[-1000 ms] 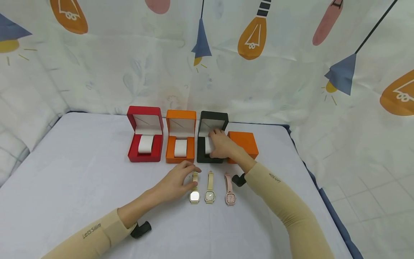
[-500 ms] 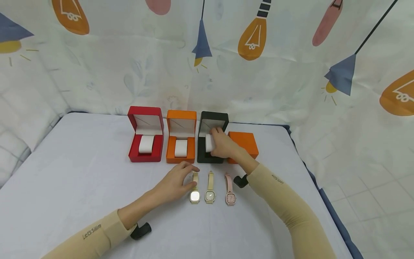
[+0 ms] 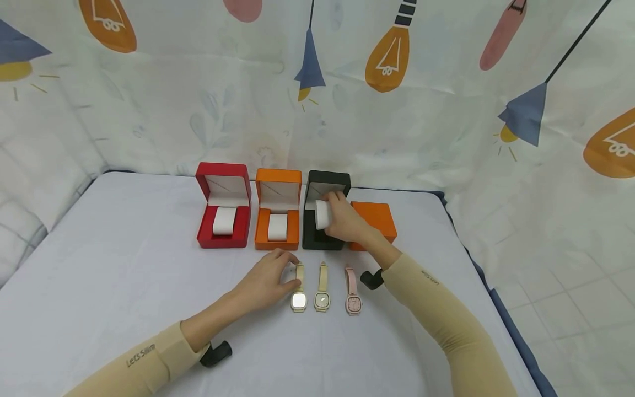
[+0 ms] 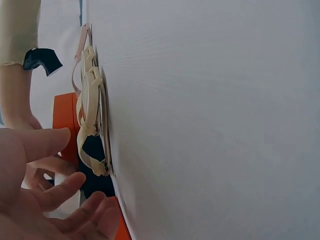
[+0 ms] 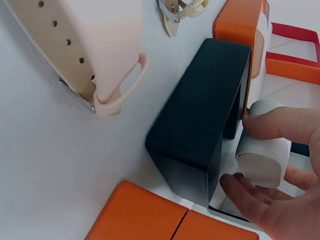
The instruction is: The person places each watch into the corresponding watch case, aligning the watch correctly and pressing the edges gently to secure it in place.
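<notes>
My right hand [image 3: 346,216] grips a white watch cushion [image 5: 263,150] between thumb and fingers, raised above the well of the open dark green watch box [image 5: 200,105]. In the head view that cushion shows at the hand's left side. My left hand [image 3: 268,280] is held with fingers apart beside the strap of a gold watch [image 3: 299,301], holding nothing; the left wrist view shows its thumb and fingers spread next to the watches. A second, cream-strapped watch [image 3: 322,300] and a pink watch [image 3: 353,304] lie to the right in a row.
An open red box [image 3: 240,227] and an open orange box [image 3: 260,229], each with a white cushion inside, stand left of the green one. A closed orange box [image 3: 379,218] sits at its right. A patterned cloth [image 3: 198,82] hangs behind the white-covered table [image 3: 124,264].
The right hand has lifted the white cushion up out of the green box's well. The left hand has drawn slightly to the left.
</notes>
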### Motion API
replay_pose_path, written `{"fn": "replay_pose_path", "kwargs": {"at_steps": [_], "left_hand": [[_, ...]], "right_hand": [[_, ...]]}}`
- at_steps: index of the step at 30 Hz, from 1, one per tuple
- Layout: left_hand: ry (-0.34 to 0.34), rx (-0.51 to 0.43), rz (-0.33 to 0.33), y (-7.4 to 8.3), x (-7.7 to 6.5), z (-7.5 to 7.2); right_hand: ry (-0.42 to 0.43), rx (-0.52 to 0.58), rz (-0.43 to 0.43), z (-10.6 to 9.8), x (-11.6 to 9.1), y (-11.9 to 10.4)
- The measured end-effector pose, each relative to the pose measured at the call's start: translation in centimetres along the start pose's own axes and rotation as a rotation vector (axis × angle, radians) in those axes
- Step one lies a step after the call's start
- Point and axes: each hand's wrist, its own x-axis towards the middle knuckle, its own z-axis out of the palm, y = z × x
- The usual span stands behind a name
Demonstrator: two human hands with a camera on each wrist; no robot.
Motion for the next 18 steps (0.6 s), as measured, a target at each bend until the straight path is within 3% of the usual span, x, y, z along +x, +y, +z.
{"fn": "replay_pose_path", "kwargs": {"at_steps": [10, 18], "left_hand": [[-0.037, 0.043, -0.076, 0.22, 0.23, 0.17], [-0.104, 0.059, -0.114, 0.49, 0.54, 0.51]], "right_hand": [[0.038, 0.043, -0.026, -0.07, -0.34, 0.28], [0.052, 0.055, -0.042, -0.09, -0.64, 0.47]]}}
